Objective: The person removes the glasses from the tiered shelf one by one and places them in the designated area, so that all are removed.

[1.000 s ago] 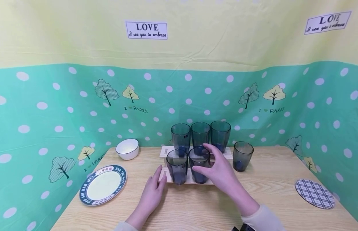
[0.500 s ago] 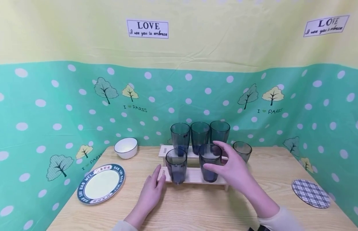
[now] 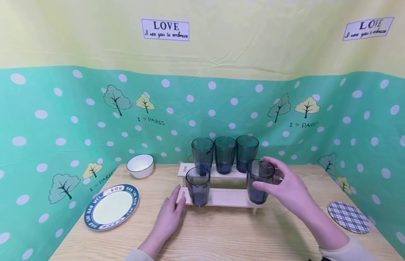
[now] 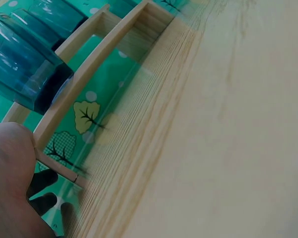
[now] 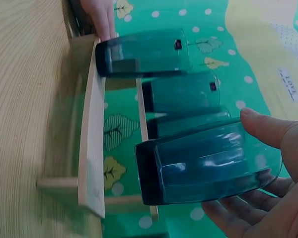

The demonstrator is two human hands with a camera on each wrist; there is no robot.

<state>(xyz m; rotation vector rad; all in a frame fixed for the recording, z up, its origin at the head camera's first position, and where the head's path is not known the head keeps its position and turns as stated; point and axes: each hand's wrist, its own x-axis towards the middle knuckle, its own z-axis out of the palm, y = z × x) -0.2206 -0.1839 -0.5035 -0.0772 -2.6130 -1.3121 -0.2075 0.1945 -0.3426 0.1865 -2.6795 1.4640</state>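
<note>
My right hand (image 3: 292,190) holds a smoky drinking glass (image 3: 259,186) upright between thumb and fingers. In the right wrist view the base of this glass (image 5: 198,171) is clear of the two-step wooden rack (image 5: 92,144). My left hand (image 3: 168,217) rests against the left end of the lower step (image 3: 225,197), fingers fairly straight. One glass (image 3: 198,190) stands near that left end. On the upper step are a left glass (image 3: 202,154), a middle glass (image 3: 224,156) and a right glass (image 3: 247,152).
A white bowl (image 3: 140,166) and a blue-rimmed plate (image 3: 111,207) lie on the wooden table (image 3: 205,235) at left. A checked round mat (image 3: 348,216) is at the far right. A polka-dot cloth (image 3: 176,105) hangs behind.
My right hand has carried the glass from beside the front-left glass rightward to the rack's right end. It now hides the glass standing on the table there. My left hand stays put.
</note>
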